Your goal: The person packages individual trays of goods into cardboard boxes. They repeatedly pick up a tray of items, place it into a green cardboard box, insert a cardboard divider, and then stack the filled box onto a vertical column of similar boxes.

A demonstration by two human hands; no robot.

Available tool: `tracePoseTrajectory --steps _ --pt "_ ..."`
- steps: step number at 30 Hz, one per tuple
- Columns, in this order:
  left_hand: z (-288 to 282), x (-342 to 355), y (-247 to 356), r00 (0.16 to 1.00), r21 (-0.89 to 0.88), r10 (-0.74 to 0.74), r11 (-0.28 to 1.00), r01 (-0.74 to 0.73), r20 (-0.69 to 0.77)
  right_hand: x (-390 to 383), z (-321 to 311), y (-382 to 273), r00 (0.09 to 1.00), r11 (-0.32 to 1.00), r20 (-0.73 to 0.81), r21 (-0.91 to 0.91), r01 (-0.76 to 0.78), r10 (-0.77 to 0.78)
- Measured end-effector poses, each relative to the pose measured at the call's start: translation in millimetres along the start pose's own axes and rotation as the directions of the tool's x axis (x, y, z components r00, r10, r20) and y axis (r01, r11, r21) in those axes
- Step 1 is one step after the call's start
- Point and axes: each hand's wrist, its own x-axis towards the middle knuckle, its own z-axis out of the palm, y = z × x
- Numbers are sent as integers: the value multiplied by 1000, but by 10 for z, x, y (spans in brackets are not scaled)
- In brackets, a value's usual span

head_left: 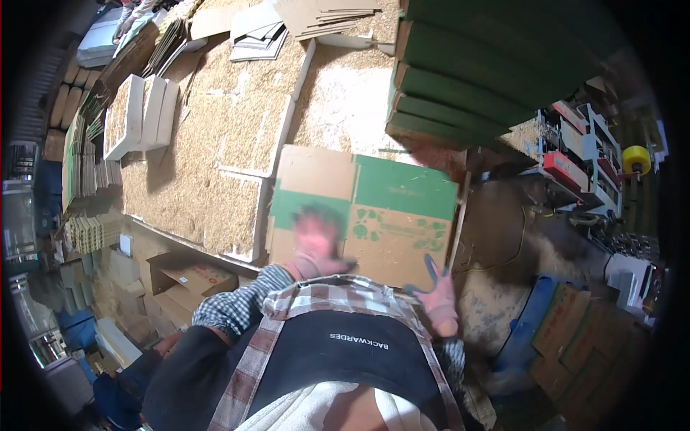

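A flattened cardboard box [399, 248], brown with a green band and printed green marks, lies in front of me. My left hand [315, 244], in a pink glove with dark fingertips, is over its left part. Motion smears those fingers, though the thumb points out to the right. Near the box's close right corner is my right hand [438, 298], gloved alike. Its fingers are spread with nothing between them, and I cannot tell whether it touches the cardboard.
Beyond the box is a white-edged bed of pale, husk-like grains [187, 194]. White foam blocks [147, 115] stand on it at left. Large green cartons [467, 86] rise at far right. An open carton [190, 276] sits lower left. More flat cardboard [575, 345] lies at lower right.
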Motion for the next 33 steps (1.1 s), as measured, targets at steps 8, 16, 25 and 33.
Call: tracePoseTrajectory --steps 8,16,25,33 --pt "-1362 -442 -127 678 -18 729 682 -731 97 -337 -633 -1069 992 599 -119 797 76 32" --pt "-2044 -428 -1084 935 -963 330 181 -197 -129 -123 -345 -1793 972 675 76 731 97 -222" --pt "-1715 -377 -1405 568 259 823 542 -799 29 304 571 -2143 721 777 -353 -480 408 -597" --pt "-1041 -80 -1514 898 -733 304 523 -435 -317 407 446 -2438 762 576 -118 -730 369 -637"
